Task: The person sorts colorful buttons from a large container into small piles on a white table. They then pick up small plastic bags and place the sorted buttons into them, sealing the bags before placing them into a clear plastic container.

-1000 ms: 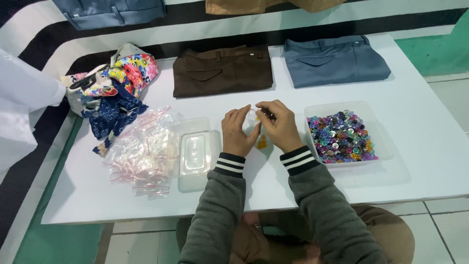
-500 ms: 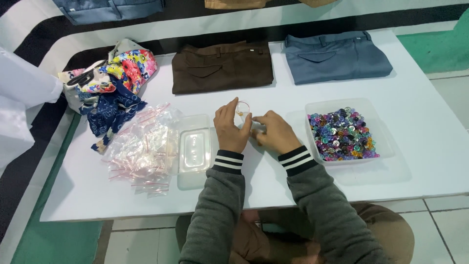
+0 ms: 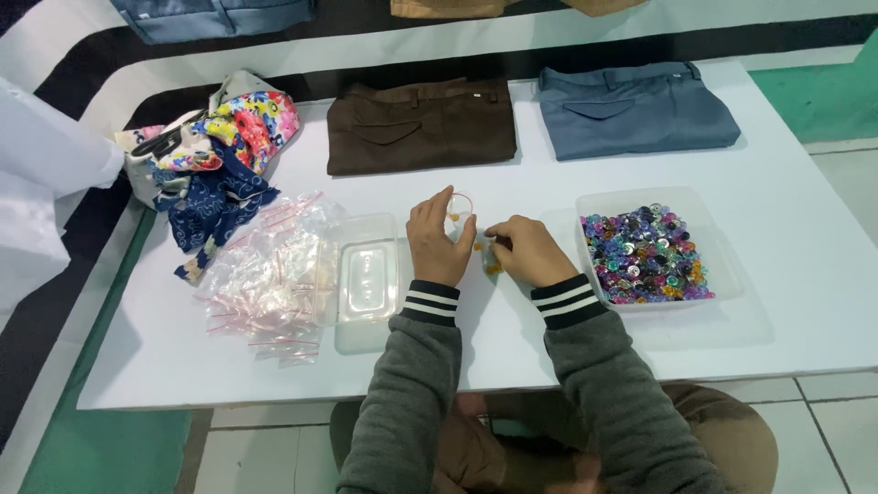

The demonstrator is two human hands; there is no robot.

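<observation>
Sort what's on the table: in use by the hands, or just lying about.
In use: left hand holding small clear bag; right hand by orange buttons.

Lying about: brown trousers, blue trousers, patterned cloths, lid. Unsure: button tray, spare bags.

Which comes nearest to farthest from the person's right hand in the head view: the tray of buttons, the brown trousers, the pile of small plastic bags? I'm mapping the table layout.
From the right hand:
1. Tray of buttons, just to its right.
2. Brown trousers, folded at the table's far side, up and left.
3. Pile of small plastic bags, far left, beyond the left hand.
</observation>
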